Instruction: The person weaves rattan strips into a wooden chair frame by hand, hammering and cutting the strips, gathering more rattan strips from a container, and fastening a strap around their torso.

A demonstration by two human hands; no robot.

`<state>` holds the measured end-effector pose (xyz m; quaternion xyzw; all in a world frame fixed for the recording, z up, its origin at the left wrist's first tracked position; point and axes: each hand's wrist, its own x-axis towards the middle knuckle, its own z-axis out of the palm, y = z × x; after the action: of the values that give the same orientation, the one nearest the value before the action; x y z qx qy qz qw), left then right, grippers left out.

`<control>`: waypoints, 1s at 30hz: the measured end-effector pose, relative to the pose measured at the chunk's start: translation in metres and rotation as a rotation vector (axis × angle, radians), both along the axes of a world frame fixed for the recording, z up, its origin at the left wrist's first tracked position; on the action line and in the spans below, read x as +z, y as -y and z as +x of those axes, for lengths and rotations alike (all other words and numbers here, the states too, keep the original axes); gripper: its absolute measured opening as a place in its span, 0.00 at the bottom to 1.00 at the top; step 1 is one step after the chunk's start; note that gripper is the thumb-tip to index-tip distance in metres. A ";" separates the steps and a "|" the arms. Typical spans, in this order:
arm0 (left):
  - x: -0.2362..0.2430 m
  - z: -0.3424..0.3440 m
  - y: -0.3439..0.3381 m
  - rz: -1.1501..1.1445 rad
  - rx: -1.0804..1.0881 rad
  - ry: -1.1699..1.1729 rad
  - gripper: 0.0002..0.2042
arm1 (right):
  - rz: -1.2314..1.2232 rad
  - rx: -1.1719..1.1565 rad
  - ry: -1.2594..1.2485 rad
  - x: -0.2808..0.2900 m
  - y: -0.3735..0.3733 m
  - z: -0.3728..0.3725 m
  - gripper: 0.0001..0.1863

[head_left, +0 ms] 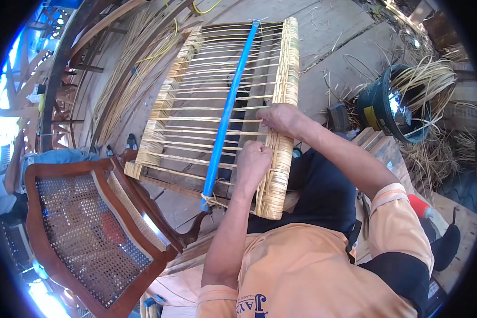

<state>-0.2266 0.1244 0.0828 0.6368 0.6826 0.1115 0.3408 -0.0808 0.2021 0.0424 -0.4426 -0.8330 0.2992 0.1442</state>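
A rectangular frame wrapped in pale rattan strips lies before me, with thin strands strung across it from side to side. A long blue tube runs lengthwise among the strands, tied with cord at its near end. My left hand is closed against the inner edge of the wrapped right rail; what its fingers hold is hidden. Farther along that same rail, my right hand rests on the top, its fingertips pinching a rattan strand at the inner side.
At left stands a brown wooden chair with a woven cane panel. Loose rattan strips lie on the floor beyond it. A dark green bucket holding coiled strips stands at right, beside scattered scraps and wood blocks.
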 end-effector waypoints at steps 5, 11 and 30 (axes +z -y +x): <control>0.006 0.009 0.007 0.060 0.021 -0.075 0.11 | -0.189 -0.115 -0.169 -0.005 -0.012 0.003 0.11; 0.046 -0.030 0.061 0.324 0.032 -0.165 0.14 | -0.168 -0.276 -0.433 0.004 -0.017 0.027 0.10; 0.044 -0.077 0.166 -0.210 0.497 0.116 0.15 | -0.155 0.657 0.026 0.045 0.022 -0.034 0.06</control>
<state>-0.3038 -0.0413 0.1270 0.4036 0.8050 0.1565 0.4057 -0.1146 0.1801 0.0869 -0.1638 -0.9076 0.3864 -0.0047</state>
